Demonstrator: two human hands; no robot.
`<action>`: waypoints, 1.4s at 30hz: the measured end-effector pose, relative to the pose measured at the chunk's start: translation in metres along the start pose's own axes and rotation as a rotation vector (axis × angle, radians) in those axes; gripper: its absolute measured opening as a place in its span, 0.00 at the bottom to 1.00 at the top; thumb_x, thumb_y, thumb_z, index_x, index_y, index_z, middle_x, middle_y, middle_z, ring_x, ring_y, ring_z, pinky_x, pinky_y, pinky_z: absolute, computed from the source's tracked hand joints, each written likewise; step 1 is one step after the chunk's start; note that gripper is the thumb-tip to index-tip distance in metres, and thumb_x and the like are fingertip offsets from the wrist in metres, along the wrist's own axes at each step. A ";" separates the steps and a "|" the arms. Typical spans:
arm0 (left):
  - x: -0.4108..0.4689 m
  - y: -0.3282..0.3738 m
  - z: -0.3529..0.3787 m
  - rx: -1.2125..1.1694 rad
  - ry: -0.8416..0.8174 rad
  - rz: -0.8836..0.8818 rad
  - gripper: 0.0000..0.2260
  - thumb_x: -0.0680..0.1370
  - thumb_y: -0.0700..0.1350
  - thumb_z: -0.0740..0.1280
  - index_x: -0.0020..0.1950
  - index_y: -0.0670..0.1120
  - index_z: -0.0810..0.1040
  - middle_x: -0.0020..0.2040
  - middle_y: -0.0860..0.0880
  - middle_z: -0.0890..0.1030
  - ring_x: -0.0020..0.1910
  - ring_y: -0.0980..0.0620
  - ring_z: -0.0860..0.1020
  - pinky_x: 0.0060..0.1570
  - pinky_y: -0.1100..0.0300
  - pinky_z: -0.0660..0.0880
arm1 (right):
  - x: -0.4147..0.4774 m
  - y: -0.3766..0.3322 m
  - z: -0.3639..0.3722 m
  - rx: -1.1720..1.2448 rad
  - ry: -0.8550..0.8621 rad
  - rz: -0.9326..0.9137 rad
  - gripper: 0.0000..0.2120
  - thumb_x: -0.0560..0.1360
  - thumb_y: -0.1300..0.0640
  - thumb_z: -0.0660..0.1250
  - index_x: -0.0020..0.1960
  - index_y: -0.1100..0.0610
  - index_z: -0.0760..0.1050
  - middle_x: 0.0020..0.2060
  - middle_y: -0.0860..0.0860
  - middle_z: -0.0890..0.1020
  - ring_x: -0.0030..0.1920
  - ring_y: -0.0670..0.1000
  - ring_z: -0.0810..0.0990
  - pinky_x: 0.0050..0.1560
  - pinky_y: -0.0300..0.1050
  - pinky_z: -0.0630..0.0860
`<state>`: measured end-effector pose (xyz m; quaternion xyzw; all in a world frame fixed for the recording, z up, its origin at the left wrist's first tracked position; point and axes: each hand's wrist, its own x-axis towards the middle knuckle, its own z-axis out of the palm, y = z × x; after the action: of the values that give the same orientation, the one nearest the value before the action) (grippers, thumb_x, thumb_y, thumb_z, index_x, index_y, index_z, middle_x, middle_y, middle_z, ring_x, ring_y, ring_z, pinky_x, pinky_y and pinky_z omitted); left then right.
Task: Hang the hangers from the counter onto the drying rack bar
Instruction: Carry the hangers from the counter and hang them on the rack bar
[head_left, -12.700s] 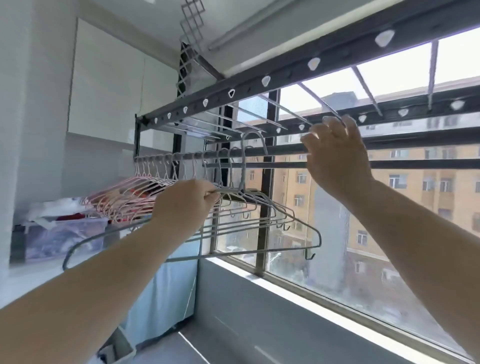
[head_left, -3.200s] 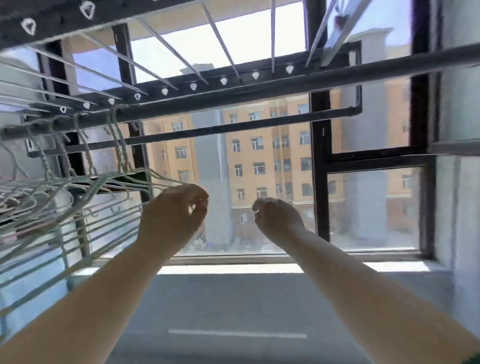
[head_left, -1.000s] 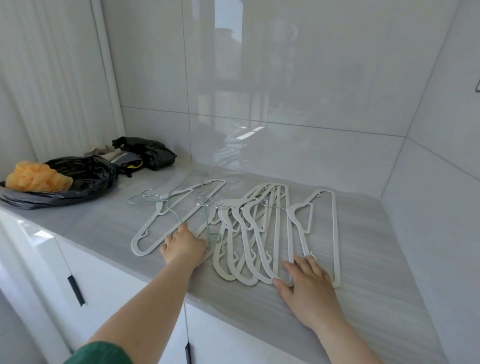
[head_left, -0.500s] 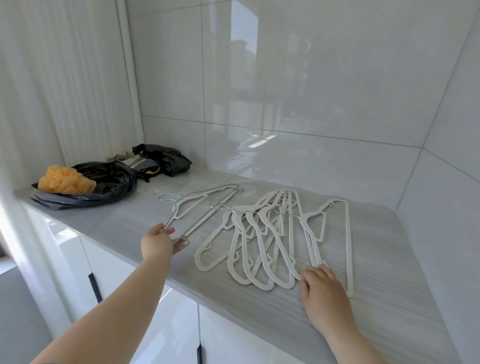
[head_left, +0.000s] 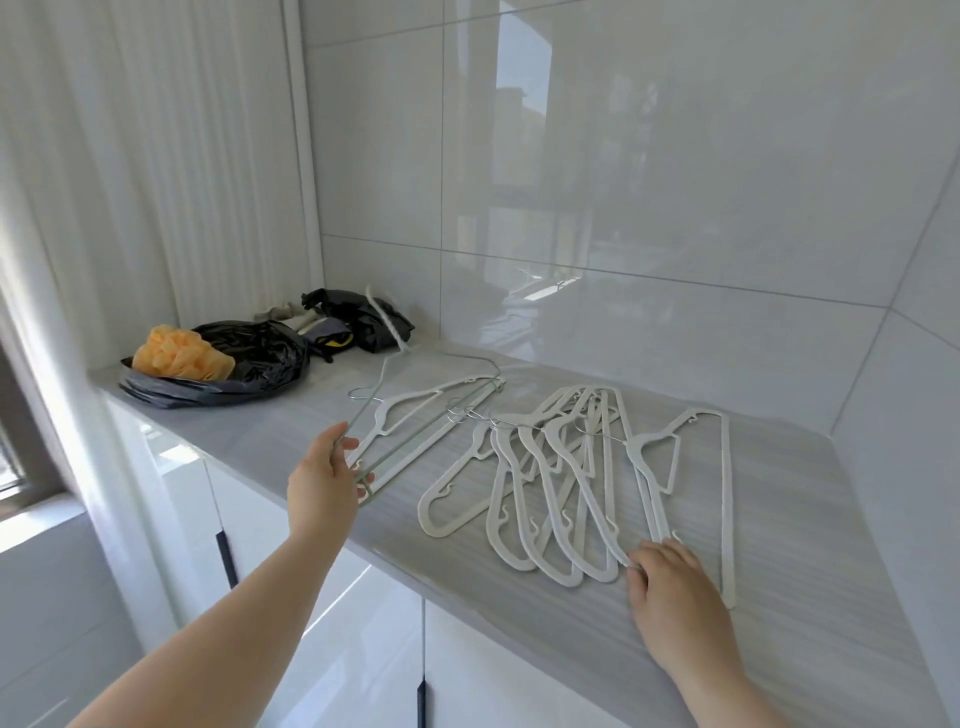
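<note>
Several white plastic hangers (head_left: 558, 483) lie fanned out on the grey counter (head_left: 810, 525). One white hanger (head_left: 724, 467) lies apart at the right. A thin green wire hanger (head_left: 415, 405) and a white hanger (head_left: 410, 415) lie at the left. My left hand (head_left: 324, 480) grips the green wire hanger at its near end, by the counter's front edge. My right hand (head_left: 670, 587) rests on the counter with its fingers touching the near ends of the white hangers. The drying rack is out of view.
A black plastic bag (head_left: 249, 358) with an orange bundle (head_left: 176, 353) sits at the counter's left end, more dark bags (head_left: 363, 317) behind it. Glossy white tiled walls close in the back and right. White cabinet doors (head_left: 332, 649) stand below the counter.
My view has swung from the window rack to the counter. My left hand slid left along the counter edge and took hold of the green wire hanger. My right hand stays by the white hangers.
</note>
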<state>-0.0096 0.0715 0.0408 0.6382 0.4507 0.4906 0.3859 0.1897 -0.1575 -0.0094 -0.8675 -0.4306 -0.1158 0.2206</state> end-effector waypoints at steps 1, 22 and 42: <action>0.000 -0.002 -0.002 0.086 -0.001 0.079 0.16 0.80 0.37 0.50 0.65 0.45 0.70 0.55 0.46 0.77 0.39 0.45 0.79 0.40 0.53 0.77 | 0.001 0.000 0.000 -0.006 -0.001 0.008 0.10 0.78 0.57 0.54 0.47 0.55 0.75 0.47 0.46 0.78 0.60 0.49 0.69 0.64 0.37 0.59; -0.003 -0.022 -0.018 0.598 -0.208 0.290 0.09 0.81 0.45 0.51 0.53 0.43 0.69 0.46 0.54 0.81 0.41 0.44 0.77 0.37 0.58 0.63 | 0.082 -0.117 0.038 0.025 -0.206 -0.242 0.19 0.77 0.55 0.56 0.67 0.58 0.63 0.66 0.53 0.69 0.67 0.54 0.64 0.67 0.47 0.60; 0.001 -0.036 -0.053 0.423 -0.077 0.093 0.06 0.79 0.42 0.55 0.43 0.49 0.66 0.35 0.41 0.82 0.36 0.40 0.80 0.39 0.50 0.75 | 0.189 -0.138 0.088 -0.027 -0.187 -0.169 0.17 0.77 0.65 0.53 0.64 0.56 0.67 0.60 0.53 0.76 0.59 0.56 0.69 0.53 0.46 0.65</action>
<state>-0.0680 0.0861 0.0195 0.7434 0.4985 0.3775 0.2373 0.1943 0.0899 0.0262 -0.8380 -0.5193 -0.0583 0.1574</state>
